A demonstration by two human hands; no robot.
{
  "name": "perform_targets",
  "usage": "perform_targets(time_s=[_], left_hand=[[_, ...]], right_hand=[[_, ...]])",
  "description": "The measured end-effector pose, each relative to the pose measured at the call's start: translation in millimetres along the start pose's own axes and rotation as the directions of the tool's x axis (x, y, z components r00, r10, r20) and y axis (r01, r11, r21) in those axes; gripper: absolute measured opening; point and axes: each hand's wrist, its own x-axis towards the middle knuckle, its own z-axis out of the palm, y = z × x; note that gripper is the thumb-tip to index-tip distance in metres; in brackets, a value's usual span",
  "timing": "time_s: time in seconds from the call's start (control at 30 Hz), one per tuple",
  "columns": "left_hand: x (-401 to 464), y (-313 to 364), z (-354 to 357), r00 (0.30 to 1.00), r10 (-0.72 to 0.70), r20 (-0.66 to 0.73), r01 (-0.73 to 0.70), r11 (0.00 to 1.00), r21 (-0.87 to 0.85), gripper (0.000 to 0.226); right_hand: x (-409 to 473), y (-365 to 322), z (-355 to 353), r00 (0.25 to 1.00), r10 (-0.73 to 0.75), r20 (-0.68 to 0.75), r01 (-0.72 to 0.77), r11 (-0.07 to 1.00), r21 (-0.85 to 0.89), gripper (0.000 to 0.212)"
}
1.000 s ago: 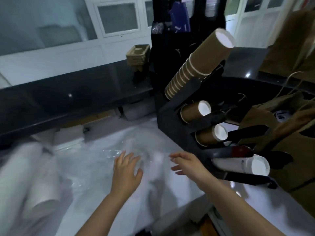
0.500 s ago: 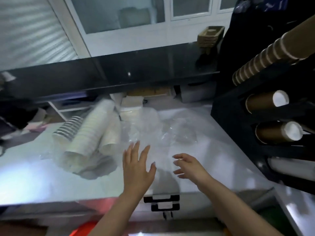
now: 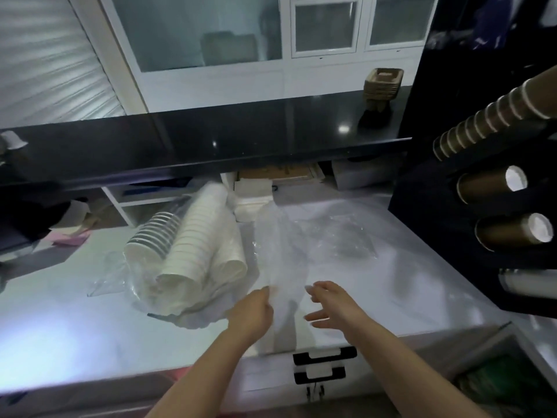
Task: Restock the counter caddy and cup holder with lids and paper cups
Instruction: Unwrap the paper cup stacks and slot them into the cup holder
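Left hand: the left hand (image 3: 251, 312) is over the near part of the pale steel counter (image 3: 60, 321), at the lower end of a long clear plastic sleeve (image 3: 280, 257). Its fingers are bent against the film's edge and seem to pinch it, though blur hides the fingertips.
Right hand: the right hand (image 3: 334, 303) is just right of the sleeve, fingers spread and loose, gripping nothing. Whether it touches the film I cannot tell.
Plastic sleeve: see-through and crumpled, it runs from between the hands toward the back of the counter. More wrinkled clear film (image 3: 346, 236) lies flat to its right; where one piece ends is hard to make out.
White cups: stacks of white paper cups (image 3: 193, 251) lie on their sides left of the sleeve, partly wrapped in clear plastic. Behind them is a row of ribbed white rims (image 3: 156, 230), too blurred to tell as lids or cups.
Cup holder: the black cup holder (image 3: 428, 206) stands at the right edge, cut off by the frame. Its top slot holds a long stack of brown paper cups (image 3: 488, 122), running out of view. Two lower slots show brown cup stacks end-on (image 3: 494, 184), and the lowest slot shows only part of a white stack (image 3: 527, 286).
Background: a stack of brown pulp trays (image 3: 382, 84) sits on the dark glossy ledge (image 3: 241, 137).
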Motion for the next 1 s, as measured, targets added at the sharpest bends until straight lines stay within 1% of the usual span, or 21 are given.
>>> perform_targets(time_s=[0.07, 0.1, 0.13, 0.17, 0.23, 0.3, 0.33, 0.37, 0.43, 0.5, 0.53, 0.6, 0.67, 0.73, 0.8, 0.87, 0.93, 1.0], left_hand=[[-1, 1, -8, 0.988, 0.157, 0.003, -0.157, 0.988, 0.004, 0.046], [-3, 4, -14, 0.973, 0.231, -0.002, -0.231, 0.972, 0.031, 0.044], [-3, 9, -19, 0.956, 0.291, -0.019, -0.289, 0.954, 0.079, 0.044], [-3, 12, -26, 0.938, 0.343, -0.053, -0.334, 0.933, 0.136, 0.044], [-1, 13, -41, 0.916, 0.387, -0.104, -0.364, 0.912, 0.190, 0.040], [3, 12, -53, 0.918, 0.386, -0.090, -0.369, 0.916, 0.160, 0.046], [6, 9, -61, 0.922, 0.379, -0.080, -0.368, 0.922, 0.124, 0.053], [9, 7, -67, 0.919, 0.383, -0.094, -0.375, 0.923, 0.087, 0.060], [17, 3, -80, 0.920, 0.366, -0.137, -0.369, 0.929, 0.006, 0.067], [25, -3, -88, 0.915, 0.343, -0.211, -0.361, 0.931, -0.052, 0.067], [31, -8, -90, 0.911, 0.327, -0.250, -0.350, 0.935, -0.053, 0.066], [37, -20, -94, 0.888, 0.303, -0.346, -0.322, 0.947, 0.003, 0.064], [41, -33, -94, 0.867, 0.251, -0.431, -0.253, 0.966, 0.053, 0.060], [44, -42, -96, 0.860, 0.206, -0.468, -0.192, 0.978, 0.076, 0.058], [44, -47, -100, 0.879, 0.157, -0.450, -0.149, 0.987, 0.053, 0.057], [44, -51, -104, 0.904, 0.120, -0.410, -0.131, 0.991, 0.001, 0.058], [39, -54, -108, 0.892, 0.094, -0.443, -0.142, 0.987, -0.077, 0.068], [30, -59, -116, 0.852, -0.012, -0.524, -0.111, 0.973, -0.203, 0.068]], right_hand=[[1, -4, 13, 1.000, -0.002, -0.020, 0.004, 0.997, 0.077, 0.071], [4, -7, 19, 0.999, -0.002, -0.042, 0.006, 0.995, 0.097, 0.076], [6, -11, 21, 0.998, 0.002, -0.061, 0.004, 0.996, 0.088, 0.077], [9, -15, 24, 0.998, 0.002, -0.066, 0.001, 0.998, 0.057, 0.073], [18, -26, 32, 0.999, -0.033, -0.033, 0.034, 0.999, 0.030, 0.057], [21, -41, 39, 0.990, -0.130, -0.056, 0.136, 0.985, 0.111, 0.032], [23, -50, 42, 0.978, -0.175, -0.110, 0.191, 0.970, 0.152, 0.023], [25, -61, 43, 0.963, -0.203, -0.179, 0.235, 0.955, 0.181, 0.020], [33, -83, 40, 0.928, -0.214, -0.305, 0.283, 0.937, 0.204, 0.020], [46, -102, 31, 0.904, -0.212, -0.371, 0.303, 0.930, 0.209, 0.021], [54, -111, 25, 0.898, -0.210, -0.387, 0.311, 0.925, 0.219, 0.020], [72, -123, 12, 0.891, -0.212, -0.401, 0.321, 0.920, 0.226, 0.020], [90, -134, 2, 0.900, -0.203, -0.386, 0.304, 0.927, 0.220, 0.021], [109, -142, -4, 0.937, -0.124, -0.326, 0.228, 0.924, 0.306, 0.027], [124, -147, -1, 0.976, -0.026, -0.218, 0.108, 0.921, 0.375, 0.038], [139, -148, 8, 0.988, 0.040, -0.147, 0.016, 0.931, 0.366, 0.038], [148, -143, 23, 0.985, 0.063, -0.162, -0.001, 0.934, 0.357, 0.027], [153, -136, 38, 0.965, 0.002, -0.263, 0.088, 0.941, 0.328, 0.022]])
